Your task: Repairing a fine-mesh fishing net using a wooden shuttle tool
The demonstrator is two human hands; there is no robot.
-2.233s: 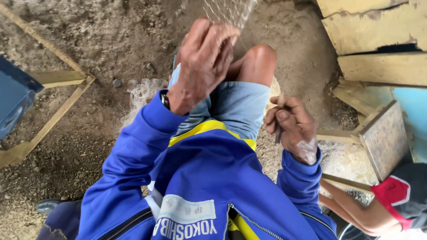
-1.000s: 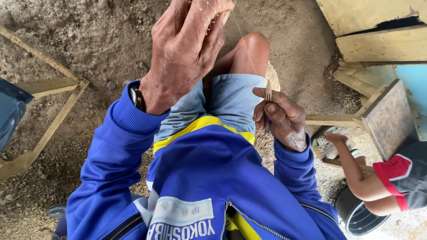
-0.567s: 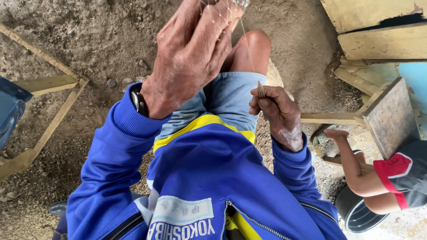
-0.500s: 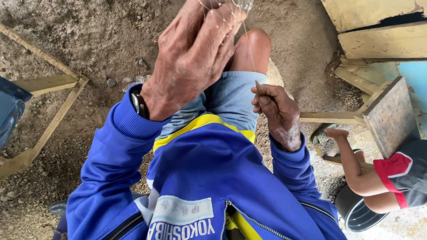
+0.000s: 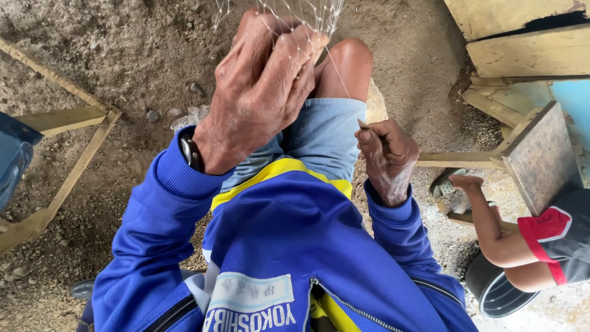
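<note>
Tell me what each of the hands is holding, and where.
The left hand grips the net by a bunch of mesh; the right hand pinches a thin netting needle near its tip.

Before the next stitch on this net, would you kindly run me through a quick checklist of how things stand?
1. Left hand grips the net: ok, mesh bunched under its fingers.
2. Right hand holds the netting needle: ok, only its tip shows.
3. Thread from net to needle taut: ok, one straight line.
4. Thread free of the knee: cannot tell.
5. Other person's arm away from the thread: ok, off to the right.
</note>
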